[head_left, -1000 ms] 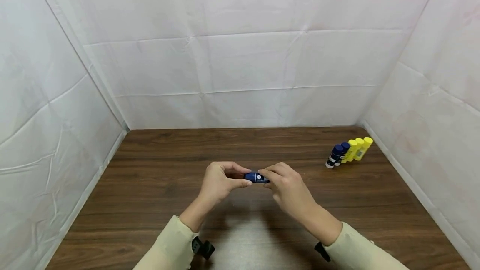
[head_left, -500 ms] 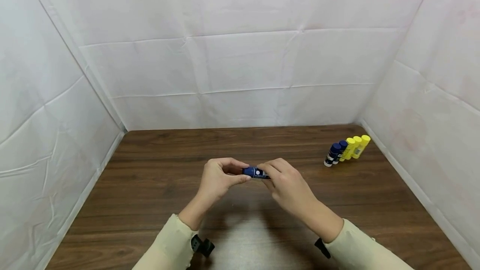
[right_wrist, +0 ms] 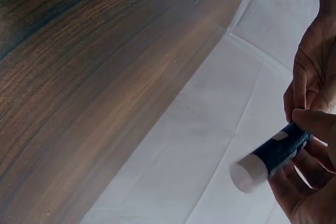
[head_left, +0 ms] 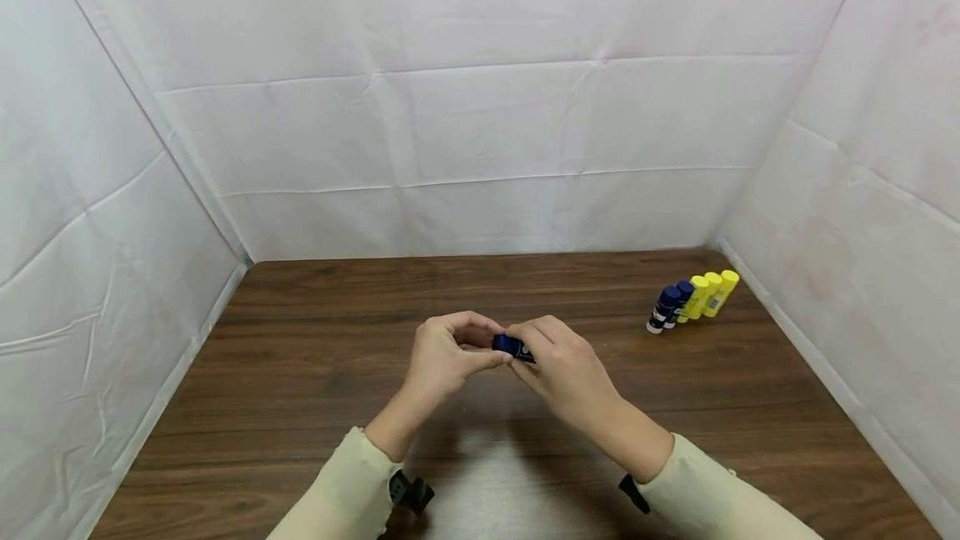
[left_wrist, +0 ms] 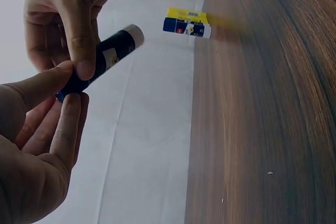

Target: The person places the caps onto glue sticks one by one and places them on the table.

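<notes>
A dark blue glue stick (head_left: 511, 346) with a pale base is held between both hands above the table. My left hand (head_left: 442, 354) pinches its blue cap end between thumb and fingers. Around the barrel, my right hand (head_left: 564, 367) grips with thumb and fingertips, covering much of the label in the head view. The left wrist view shows the glue stick (left_wrist: 119, 49) slanting, its pale base pointing away from the left hand. From the right wrist, the same glue stick (right_wrist: 275, 153) has its whitish base end free of the fingers.
At the back right of the wooden table (head_left: 337, 315) stands a row of glue sticks: blue ones (head_left: 663, 309) at the near end, yellow ones (head_left: 708, 294) beyond. White cloth walls (head_left: 480, 123) rise behind and at both sides.
My right hand has shifted left along the glue stick, so less of its label shows. The left hand has moved slightly right, still pinching the cap end. The row of glue sticks stays put.
</notes>
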Demonstrator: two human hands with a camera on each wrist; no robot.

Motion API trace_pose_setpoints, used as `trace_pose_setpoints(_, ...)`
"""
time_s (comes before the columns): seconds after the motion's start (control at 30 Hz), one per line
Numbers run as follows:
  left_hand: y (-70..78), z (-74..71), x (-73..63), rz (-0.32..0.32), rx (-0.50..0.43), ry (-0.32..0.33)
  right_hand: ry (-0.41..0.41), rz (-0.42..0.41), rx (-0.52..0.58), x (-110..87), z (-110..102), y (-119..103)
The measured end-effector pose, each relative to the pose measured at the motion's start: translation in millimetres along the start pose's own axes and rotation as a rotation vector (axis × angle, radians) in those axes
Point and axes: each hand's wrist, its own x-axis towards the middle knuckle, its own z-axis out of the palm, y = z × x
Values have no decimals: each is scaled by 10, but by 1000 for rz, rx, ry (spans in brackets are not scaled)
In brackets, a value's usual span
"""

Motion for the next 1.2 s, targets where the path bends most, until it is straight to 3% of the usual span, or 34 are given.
trace_pose_setpoints(0.17, -8, 21, 11, -6, 0, -20, -40, 33, 25, -16, -16, 25)
trace_pose_setpoints(0.33, -17, -3, 18, -6, 44, -36, -83, 117, 70, -62, -65, 113)
trace_pose_setpoints(0.7, -113, -146, -42, -60, 220, -16, -174, 425, 167, -189, -187, 398)
trace_pose_setpoints(0.9, -148, -231, -70, -57, 277, -11, -236, 577, 192, -281, -256, 612)
trace_pose_setpoints(1.2, -206, -316, -98, -57, 385, 34, -268, 624, 81, -415, -347, 959)
